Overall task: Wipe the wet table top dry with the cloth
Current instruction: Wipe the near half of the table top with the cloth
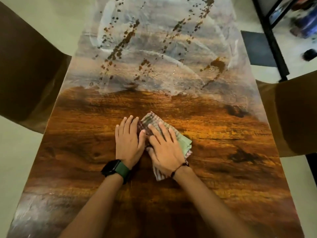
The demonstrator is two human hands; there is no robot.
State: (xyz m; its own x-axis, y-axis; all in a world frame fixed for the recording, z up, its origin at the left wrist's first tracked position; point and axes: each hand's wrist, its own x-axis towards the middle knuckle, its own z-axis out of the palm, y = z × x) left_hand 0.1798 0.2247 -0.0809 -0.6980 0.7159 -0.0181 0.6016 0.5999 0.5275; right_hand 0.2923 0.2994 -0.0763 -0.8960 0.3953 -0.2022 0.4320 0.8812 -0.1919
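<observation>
flat hands (145, 145) on cloth (180, 140)

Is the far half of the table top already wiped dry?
No, the far part of the table top shows water streaks and droplets, while the cloth lies under both hands nearer the person.

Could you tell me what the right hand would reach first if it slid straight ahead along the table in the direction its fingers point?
The right hand points up-left over the cloth; past the cloth's far edge it would probably meet bare table top, then the droplets.
</observation>
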